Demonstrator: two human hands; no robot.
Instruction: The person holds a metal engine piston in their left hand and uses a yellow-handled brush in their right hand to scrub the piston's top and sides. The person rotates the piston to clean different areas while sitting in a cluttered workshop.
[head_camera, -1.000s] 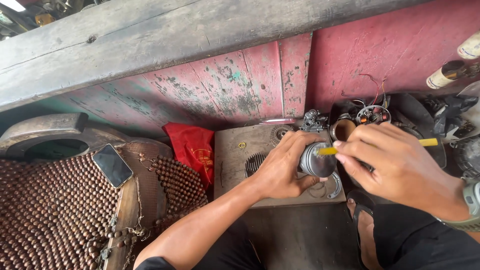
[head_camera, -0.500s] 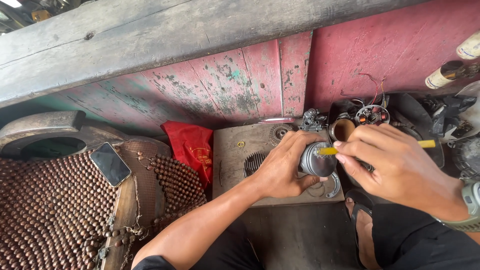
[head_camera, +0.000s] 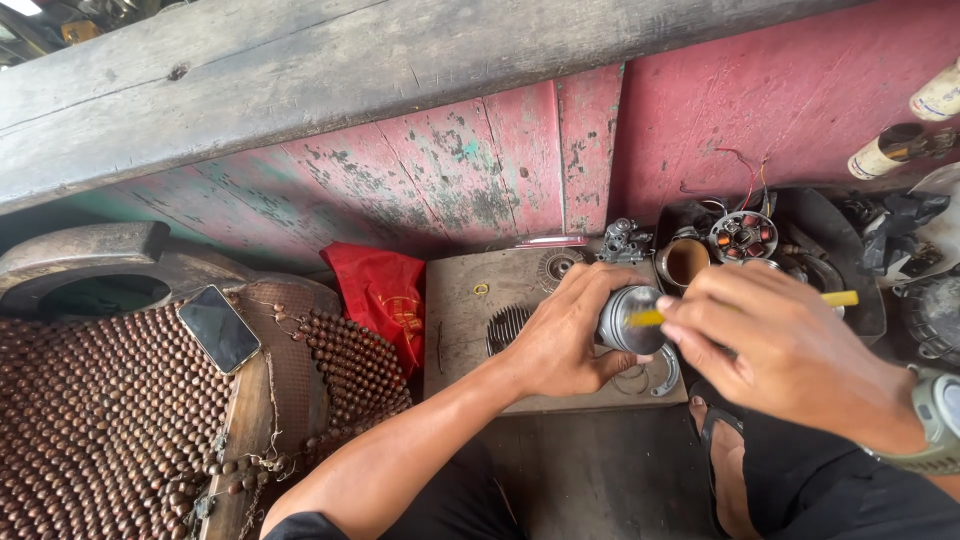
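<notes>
Head view: left hand (head_camera: 565, 335) fingers grip metal cylinder (head_camera: 628, 318), right hand (head_camera: 790, 350) fingers pinch yellow tool (head_camera: 840, 298), over worn board (head_camera: 460, 330) by red wall (head_camera: 780, 110).

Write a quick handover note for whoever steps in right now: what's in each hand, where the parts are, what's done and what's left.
Left hand: wrapped around a grey metal cylinder, holding it tilted over the wooden board.
Right hand: pinching a yellow-handled tool, its tip at the cylinder's open end.
Nearby: a curved metal piece on the board under the cylinder; a wound coil plate and a small cup of brown liquid behind; a phone on the beaded mat to the left.
Done: cylinder picked up, tool applied.
Left: work at the open end seems under way; its extent is hidden by the hands.
</notes>
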